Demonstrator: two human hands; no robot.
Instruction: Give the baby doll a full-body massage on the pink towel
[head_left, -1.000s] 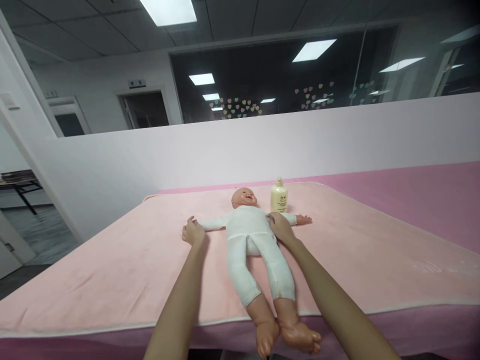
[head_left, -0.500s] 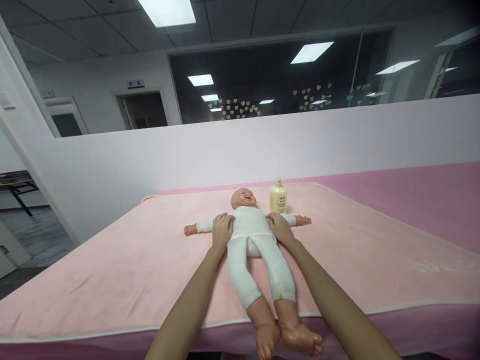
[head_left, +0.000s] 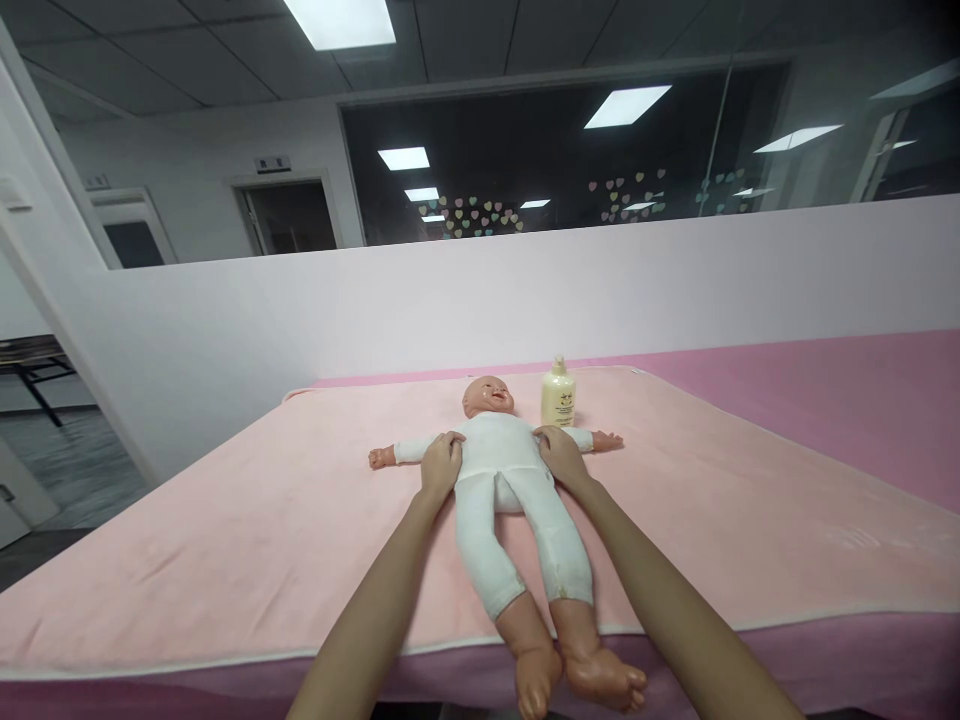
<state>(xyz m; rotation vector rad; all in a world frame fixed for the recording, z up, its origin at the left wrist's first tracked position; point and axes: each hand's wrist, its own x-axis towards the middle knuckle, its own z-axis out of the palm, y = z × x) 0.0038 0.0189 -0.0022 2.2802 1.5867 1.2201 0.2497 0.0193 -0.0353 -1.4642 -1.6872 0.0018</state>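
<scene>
A baby doll [head_left: 499, 445] in a white cloth suit lies on its back, head away from me, arms stretched out to both sides. My left hand [head_left: 441, 465] rests against the left side of its torso, fingers curled and pressed together at the armpit. On the other side, my right hand [head_left: 561, 457] lies against the torso just below the doll's outstretched arm, its fingers bent and together on the white cloth. Both thumbs are hard to make out. A pale yellow pump bottle [head_left: 558, 396] stands upright beyond my right hand.
A pink towel [head_left: 247, 520] with a white edge covers the table under the doll. The doll's feet reach past its front edge. Behind stands a low white wall [head_left: 450, 310] below a window with heart stickers. A dark-framed table [head_left: 34, 372] shows at far left.
My left hand has shifted slightly left and down along the doll's side, its fingers more curled. My right hand, the doll and the bottle look unchanged.
</scene>
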